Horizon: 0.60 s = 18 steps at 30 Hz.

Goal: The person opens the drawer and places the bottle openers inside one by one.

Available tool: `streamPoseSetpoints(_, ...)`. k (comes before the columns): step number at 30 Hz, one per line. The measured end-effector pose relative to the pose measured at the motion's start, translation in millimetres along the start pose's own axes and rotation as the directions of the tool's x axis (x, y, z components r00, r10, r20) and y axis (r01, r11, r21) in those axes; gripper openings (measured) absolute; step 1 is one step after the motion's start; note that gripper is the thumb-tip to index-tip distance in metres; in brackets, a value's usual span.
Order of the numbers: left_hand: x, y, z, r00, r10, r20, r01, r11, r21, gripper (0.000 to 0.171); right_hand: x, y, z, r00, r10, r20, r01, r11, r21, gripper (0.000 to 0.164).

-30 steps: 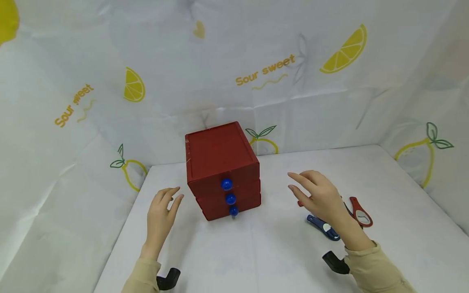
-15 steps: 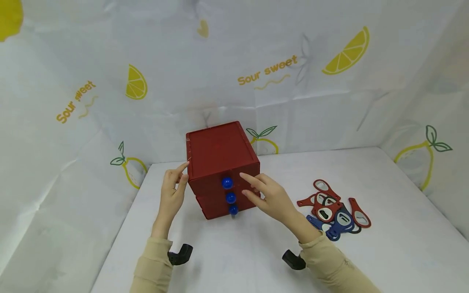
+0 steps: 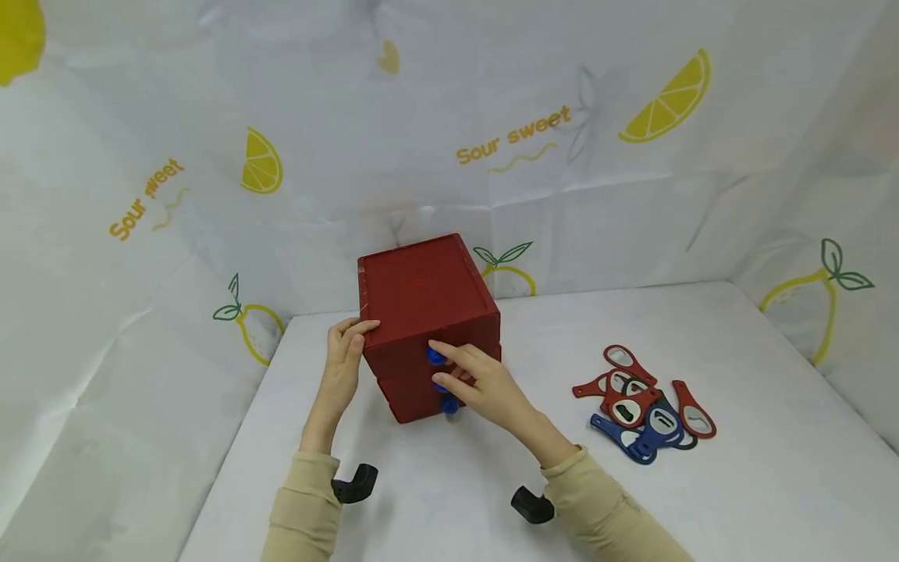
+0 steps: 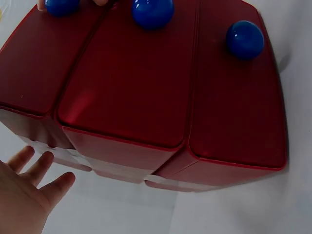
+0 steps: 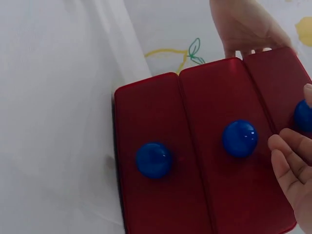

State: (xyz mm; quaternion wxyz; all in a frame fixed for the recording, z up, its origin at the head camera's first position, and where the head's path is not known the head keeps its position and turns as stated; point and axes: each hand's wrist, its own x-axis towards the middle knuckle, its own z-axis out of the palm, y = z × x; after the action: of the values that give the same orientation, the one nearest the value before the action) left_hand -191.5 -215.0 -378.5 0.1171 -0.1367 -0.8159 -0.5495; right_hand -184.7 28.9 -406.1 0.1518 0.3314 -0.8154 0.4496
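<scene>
A red box of three stacked drawers (image 3: 421, 289), each with a round blue knob, stands on the white table. My left hand (image 3: 342, 363) rests at its upper left edge, fingers over the top and thumb at the front corner. In the left wrist view the fingers (image 4: 36, 173) spread along the box's side. My right hand (image 3: 492, 390) is at the front, index fingertip right at the top knob (image 3: 435, 356) and thumb below it, near the middle knob (image 4: 152, 12). A gap shows between the top knob and one fingertip in the left wrist view. The drawers are closed.
To the right lies a pile of red and blue bottle openers (image 3: 635, 410), one red opener (image 3: 694, 410) at its right side. White sheets printed with lemons (image 3: 260, 160) hang behind and at both sides. Black mounts (image 3: 532, 506) jut from the wrists.
My right hand has moved left, away from above the openers, to the top knob. My left hand has moved up and right onto the box's edge. The box stays put.
</scene>
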Motion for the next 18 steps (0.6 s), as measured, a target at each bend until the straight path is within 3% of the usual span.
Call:
streamPoseSetpoints(5,-1.9,20.2,4.8,1.0,-0.016,-0.013,0.016,1.0,-0.024,0.032,1,3,10,0.994,0.108,-0.009,-0.106,0.983,0.15,0.039)
streamPoseSetpoints(7,-1.1,21.0,6.2,1.0,-0.008,-0.026,0.007,0.999,-0.034,0.03,3,3,13,0.991,0.133,-0.029,-0.125,0.973,0.193,0.037)
streamPoseSetpoints(12,3.6,6.6,9.8,0.999,-0.012,-0.048,0.005,0.991,-0.136,0.028,6,4,18,0.982,0.181,-0.062,-0.156,0.943,0.294,0.032)
streamPoseSetpoints(18,11.7,-11.5,13.3,1.0,-0.001,-0.019,-0.003,0.972,-0.234,0.029,8,3,18,0.957,0.291,-0.023,-0.251,0.86,0.444,0.028)
